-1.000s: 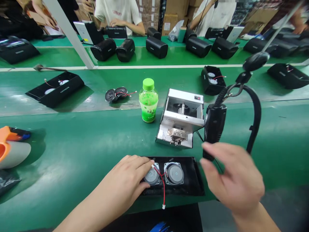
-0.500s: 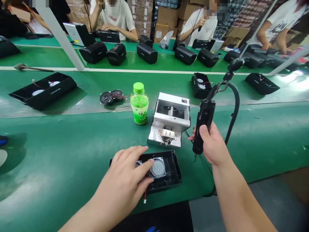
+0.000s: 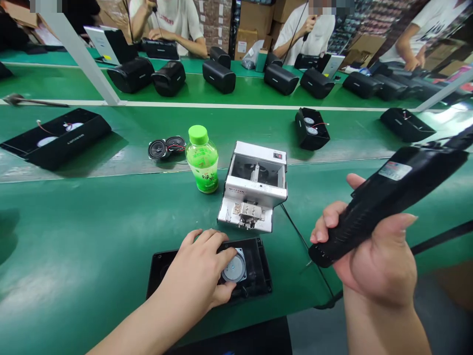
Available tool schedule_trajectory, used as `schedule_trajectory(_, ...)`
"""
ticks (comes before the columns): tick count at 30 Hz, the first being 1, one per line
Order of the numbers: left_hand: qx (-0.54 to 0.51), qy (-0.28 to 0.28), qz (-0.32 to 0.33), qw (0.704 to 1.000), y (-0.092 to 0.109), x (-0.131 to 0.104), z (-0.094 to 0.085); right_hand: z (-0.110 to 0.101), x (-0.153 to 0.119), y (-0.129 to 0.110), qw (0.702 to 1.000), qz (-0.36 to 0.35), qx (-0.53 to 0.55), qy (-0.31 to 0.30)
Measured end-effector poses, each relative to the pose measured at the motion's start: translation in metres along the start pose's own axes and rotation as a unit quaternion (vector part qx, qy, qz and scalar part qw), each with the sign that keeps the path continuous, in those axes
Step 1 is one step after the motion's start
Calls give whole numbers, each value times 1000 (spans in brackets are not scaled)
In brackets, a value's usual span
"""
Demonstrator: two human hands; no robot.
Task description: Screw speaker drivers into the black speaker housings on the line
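Note:
My left hand (image 3: 205,266) reaches over a black speaker housing (image 3: 258,276) that lies on the green bench. Its index finger and thumb close on opposite edges of a round silver-backed speaker driver (image 3: 235,267) seated in the housing. The other fingers rest along the housing's far rim, and the hand hides the housing's left part. My right hand (image 3: 373,251) is wrapped round a black electric screwdriver (image 3: 384,197), tilted with its thin bit pointing down and left. The screwdriver is raised above the bench, to the right of the housing and apart from it.
A white screw feeder (image 3: 254,187) stands behind the housing, with a green drink bottle (image 3: 203,162) to its left. A pair of loose speaker drivers (image 3: 166,148) lies beyond. Other open housings (image 3: 312,129) stand farther back. Co-workers (image 3: 170,29) sit across the bench.
My right hand has turned and brought the screwdriver nearer to me and rightward. My left fingers have come down onto the driver. The dangling red wire and white plug are now out of sight.

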State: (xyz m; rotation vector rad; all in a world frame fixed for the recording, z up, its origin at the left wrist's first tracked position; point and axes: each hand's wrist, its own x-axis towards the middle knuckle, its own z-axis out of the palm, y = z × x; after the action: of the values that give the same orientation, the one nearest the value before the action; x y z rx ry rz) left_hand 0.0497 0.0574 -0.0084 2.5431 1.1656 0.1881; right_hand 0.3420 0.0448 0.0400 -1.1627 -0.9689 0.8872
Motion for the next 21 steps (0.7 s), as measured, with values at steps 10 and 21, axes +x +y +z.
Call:
schedule_trajectory(10,22,20,8,1000,-2,-1,9,23,-4,-27,1000,-16,5,21)
schedule_trajectory(21,-19,-57,-19,998,-1,5,-6,103,17,-46,982,-154,3,-113)
